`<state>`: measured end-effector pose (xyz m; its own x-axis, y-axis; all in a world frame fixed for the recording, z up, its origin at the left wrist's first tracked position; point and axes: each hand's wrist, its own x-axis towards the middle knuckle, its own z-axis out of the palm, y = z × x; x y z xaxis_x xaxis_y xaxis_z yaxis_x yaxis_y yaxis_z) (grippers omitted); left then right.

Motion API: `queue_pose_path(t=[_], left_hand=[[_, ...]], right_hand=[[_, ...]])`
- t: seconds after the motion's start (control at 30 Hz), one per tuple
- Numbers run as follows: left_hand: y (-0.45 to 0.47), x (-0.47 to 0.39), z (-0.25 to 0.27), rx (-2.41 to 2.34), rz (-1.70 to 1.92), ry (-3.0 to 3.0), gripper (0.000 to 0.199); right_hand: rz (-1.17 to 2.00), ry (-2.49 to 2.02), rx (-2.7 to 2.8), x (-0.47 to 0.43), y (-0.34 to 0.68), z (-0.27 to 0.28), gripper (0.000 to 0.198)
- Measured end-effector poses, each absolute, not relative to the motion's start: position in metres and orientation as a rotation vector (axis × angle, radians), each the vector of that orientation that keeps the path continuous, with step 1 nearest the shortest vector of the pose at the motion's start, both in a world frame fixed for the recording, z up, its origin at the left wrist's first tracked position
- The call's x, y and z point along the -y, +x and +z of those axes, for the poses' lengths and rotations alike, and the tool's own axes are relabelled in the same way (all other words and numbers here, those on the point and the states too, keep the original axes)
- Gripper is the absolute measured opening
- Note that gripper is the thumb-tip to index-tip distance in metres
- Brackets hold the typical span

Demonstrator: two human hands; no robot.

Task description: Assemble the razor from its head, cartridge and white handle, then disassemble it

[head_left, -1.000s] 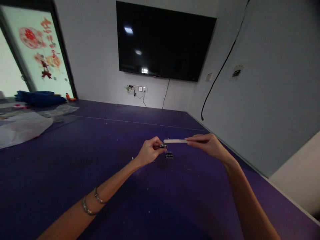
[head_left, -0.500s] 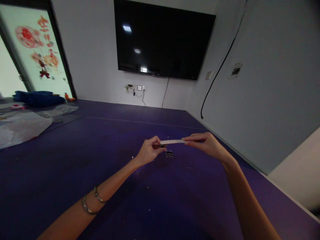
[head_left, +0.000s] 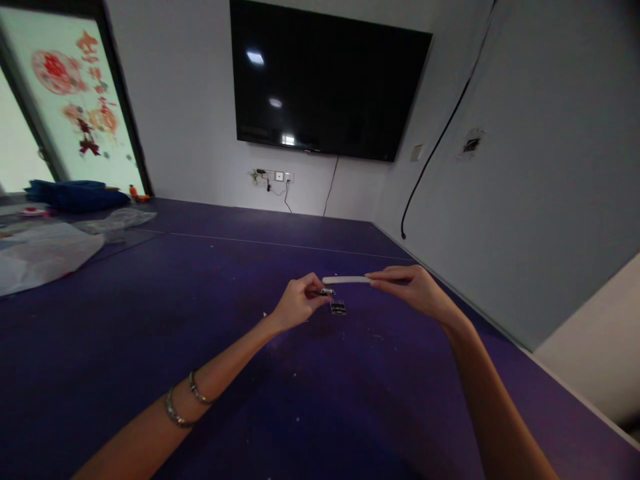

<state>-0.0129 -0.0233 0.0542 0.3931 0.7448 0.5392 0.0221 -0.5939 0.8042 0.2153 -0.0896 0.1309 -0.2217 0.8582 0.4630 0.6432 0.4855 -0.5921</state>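
Note:
My right hand (head_left: 417, 290) pinches one end of a thin, slightly curved white strip (head_left: 345, 280), which points left. Between the thumb and fingers of my left hand (head_left: 294, 305) is a small dark piece with a pale top (head_left: 327, 292), too small to name. The strip's free end is just above that piece, with a narrow gap showing. Below my left fingertips, a small dark block with pale marks (head_left: 339, 308) lies on the purple surface (head_left: 320, 393).
Clear plastic sheeting (head_left: 50, 253) and a dark blue cloth bundle (head_left: 75, 195) lie at the far left. Small white specks dot the surface. A black cable (head_left: 435, 153) hangs along the right wall, and a television (head_left: 325, 80) is mounted at the back.
The white strip has risen slightly off the small piece in my left hand, whose pale top now shows. My left hand has barely moved.

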Motion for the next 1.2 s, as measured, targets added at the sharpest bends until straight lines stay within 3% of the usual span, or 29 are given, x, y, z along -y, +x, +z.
queue_pose_path(t=[0.73, 1.2], left_hand=[[-0.013, 0.016, 0.047, -0.596, 1.235, 1.628, 0.03], [-0.012, 0.004, 0.041, -0.751, 1.223, 1.447, 0.031]], right_hand=[[0.264, -1.175, 1.605, 0.067, 0.219, 0.115, 0.035], [0.723, -0.867, 1.08, 0.078, 0.187, 0.119, 0.047]])
